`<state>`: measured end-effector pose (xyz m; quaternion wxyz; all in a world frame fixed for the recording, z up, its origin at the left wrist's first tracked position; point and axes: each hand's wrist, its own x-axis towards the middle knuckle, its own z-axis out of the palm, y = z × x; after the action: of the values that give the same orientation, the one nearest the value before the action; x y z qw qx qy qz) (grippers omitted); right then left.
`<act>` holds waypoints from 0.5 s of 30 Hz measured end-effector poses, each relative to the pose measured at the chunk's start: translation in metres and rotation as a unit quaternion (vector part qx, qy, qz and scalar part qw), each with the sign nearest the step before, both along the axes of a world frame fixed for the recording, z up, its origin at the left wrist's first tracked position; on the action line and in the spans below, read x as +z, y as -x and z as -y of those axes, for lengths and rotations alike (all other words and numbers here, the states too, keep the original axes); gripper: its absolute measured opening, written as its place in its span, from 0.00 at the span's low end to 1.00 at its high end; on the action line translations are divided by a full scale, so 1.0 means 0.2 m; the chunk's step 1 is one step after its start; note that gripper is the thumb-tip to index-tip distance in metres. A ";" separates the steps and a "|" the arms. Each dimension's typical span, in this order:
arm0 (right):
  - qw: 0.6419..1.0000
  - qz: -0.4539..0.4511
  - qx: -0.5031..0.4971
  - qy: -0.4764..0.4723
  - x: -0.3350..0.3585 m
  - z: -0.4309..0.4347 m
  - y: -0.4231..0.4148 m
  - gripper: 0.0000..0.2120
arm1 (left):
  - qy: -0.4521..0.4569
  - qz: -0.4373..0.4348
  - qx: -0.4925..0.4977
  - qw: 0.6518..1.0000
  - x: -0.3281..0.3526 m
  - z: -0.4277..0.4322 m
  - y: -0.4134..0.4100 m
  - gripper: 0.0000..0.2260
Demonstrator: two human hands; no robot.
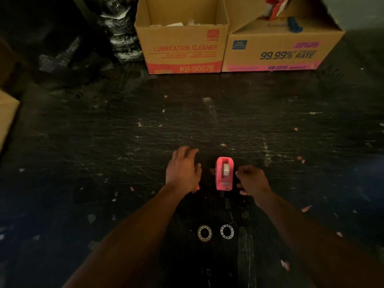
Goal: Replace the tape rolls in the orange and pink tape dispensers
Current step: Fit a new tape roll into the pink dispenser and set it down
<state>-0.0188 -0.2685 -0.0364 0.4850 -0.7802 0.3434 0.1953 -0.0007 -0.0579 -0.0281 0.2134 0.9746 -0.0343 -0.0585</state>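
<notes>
A pink tape dispenser [224,173] stands on the dark scratched surface with a clear tape roll seated in it. My left hand [184,168] lies over the orange tape dispenser [197,187]; only a small orange corner shows below the hand. Whether the fingers grip it is hidden. My right hand [252,180] hovers just right of the pink dispenser with curled fingers and nothing in it. Two clear tape rolls, one [204,233] and the other [227,231], lie flat side by side nearer to me.
Two cardboard boxes stand at the far edge, an open one [182,50] and a wider one [276,53] with tools on top. Black wrapped bundles [122,34] sit at the far left. Another box corner [7,117] juts in at left. Small paper scraps litter the surface.
</notes>
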 end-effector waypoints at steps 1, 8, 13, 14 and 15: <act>1.000 0.006 0.010 0.005 0.01 -0.01 -0.03 0.05 | 0.013 -0.019 0.048 0.999 -0.01 -0.03 0.01 0.23; 0.998 0.024 0.047 0.037 0.00 -0.03 -0.09 0.06 | 0.115 -0.103 0.160 0.975 -0.05 -0.14 0.03 0.12; 0.996 0.013 0.067 0.052 0.00 -0.02 -0.10 0.10 | 0.140 -0.117 0.170 0.968 -0.05 -0.10 0.00 0.14; 0.996 0.015 0.071 0.052 -0.01 -0.01 -0.11 0.10 | 0.144 -0.117 0.169 0.968 -0.05 -0.10 -0.01 0.13; 0.996 0.017 0.075 0.052 -0.01 -0.01 -0.11 0.11 | 0.147 -0.118 0.169 0.967 -0.05 -0.09 -0.02 0.13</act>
<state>0.0040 -0.2662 -0.0375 0.4336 -0.8309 0.2858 0.1997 0.0030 -0.0393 -0.0374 0.3639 0.9103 0.1483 -0.1304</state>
